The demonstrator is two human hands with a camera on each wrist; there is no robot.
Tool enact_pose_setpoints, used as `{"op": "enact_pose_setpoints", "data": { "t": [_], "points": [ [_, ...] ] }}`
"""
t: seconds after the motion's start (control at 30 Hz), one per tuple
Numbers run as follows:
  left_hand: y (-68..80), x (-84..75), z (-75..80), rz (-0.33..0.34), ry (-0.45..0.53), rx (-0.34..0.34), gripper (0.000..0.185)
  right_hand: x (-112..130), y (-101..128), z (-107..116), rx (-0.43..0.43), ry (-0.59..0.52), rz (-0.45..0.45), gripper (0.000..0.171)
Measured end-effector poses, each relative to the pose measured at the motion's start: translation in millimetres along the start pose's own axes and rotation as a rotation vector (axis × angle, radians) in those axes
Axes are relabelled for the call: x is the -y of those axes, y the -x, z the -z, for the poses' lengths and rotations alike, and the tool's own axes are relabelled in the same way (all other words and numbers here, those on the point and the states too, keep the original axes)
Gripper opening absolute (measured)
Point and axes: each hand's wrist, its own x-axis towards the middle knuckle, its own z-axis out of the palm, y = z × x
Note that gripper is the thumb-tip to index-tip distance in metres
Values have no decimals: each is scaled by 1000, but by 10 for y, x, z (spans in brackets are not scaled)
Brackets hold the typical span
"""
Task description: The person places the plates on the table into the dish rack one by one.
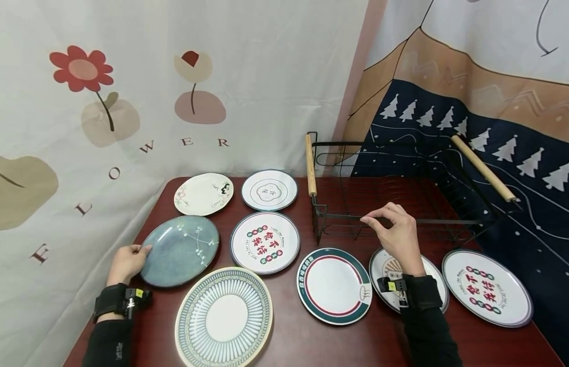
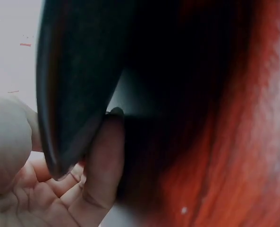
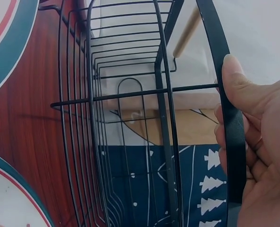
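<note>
My left hand (image 1: 127,262) pinches the left rim of a blue-grey plate (image 1: 176,252) with a pale blossom pattern. In the left wrist view the plate's dark edge (image 2: 59,104) stands between the thumb and the fingers, its underside lifted off the red-brown table at this side. My right hand (image 1: 398,232) grips the front top rail of a black wire basket (image 1: 445,221) with wooden handles. The right wrist view has the thumb on the near face of the flat rail (image 3: 233,137) and the fingers curled behind it. Within the basket, only bare wires show.
Around the hands lie a cream plate (image 1: 197,201), white plates with red lettering (image 1: 284,232) (image 1: 509,285), a small blue-rimmed plate (image 1: 252,191), a striped plate (image 1: 225,318), a green-rimmed plate (image 1: 332,285) and an owl-patterned plate (image 1: 378,262) under the right wrist. Printed cloth (image 1: 275,76) hangs behind.
</note>
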Motion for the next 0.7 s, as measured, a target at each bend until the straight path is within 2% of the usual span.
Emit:
{"op": "enact_pose_setpoints", "data": {
  "t": [0.23, 0.4, 0.7],
  "points": [
    [-31, 21, -2, 43, 48, 42, 77, -6, 29, -11, -7, -8, -9, 7],
    [-30, 32, -4, 17, 50, 31, 73, -5, 35, -24, -13, -14, -3, 7],
    [-4, 81, 62, -13, 56, 64, 73, 8, 20, -37, -28, -28, 17, 7]
  ]
}}
